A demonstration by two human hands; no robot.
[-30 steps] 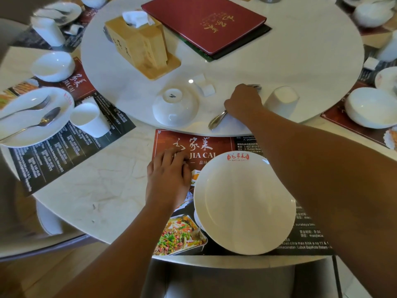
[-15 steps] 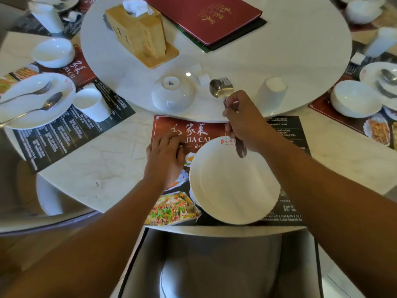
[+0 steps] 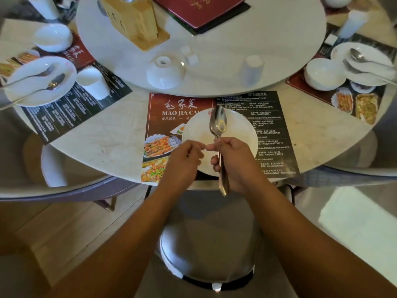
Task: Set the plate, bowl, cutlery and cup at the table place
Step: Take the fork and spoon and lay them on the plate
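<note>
Silver metal spoon point(image 3: 218, 122) up on end at centre frame, bowl pointing to the top of the picture. Its handle runs down through the right hand point(image 3: 234, 161), whose grip is clamped round the shaft. The spoon hangs over the round white plate point(image 3: 193, 134), and that plate lies on the red-and-black printed placemat point(image 3: 268, 125) at the near edge of the pale marble desk point(image 3: 103, 136). Left hand point(image 3: 184, 157) is just beside the right, fingers curled, fingertips right up against the right hand's. Whether that grip has anything in it, I cannot tell. Higher up, on the raised round white turntable point(image 3: 214, 67), 1 small white bowl point(image 3: 165, 72) rests upside down, left of centre. 1 white cup point(image 3: 251, 69), blurred, stands to its right, well apart. Tan wooden tissue box point(image 3: 133, 18) at upper left of the turntable, dark red menu folder point(image 3: 199, 9) at top centre.
</note>
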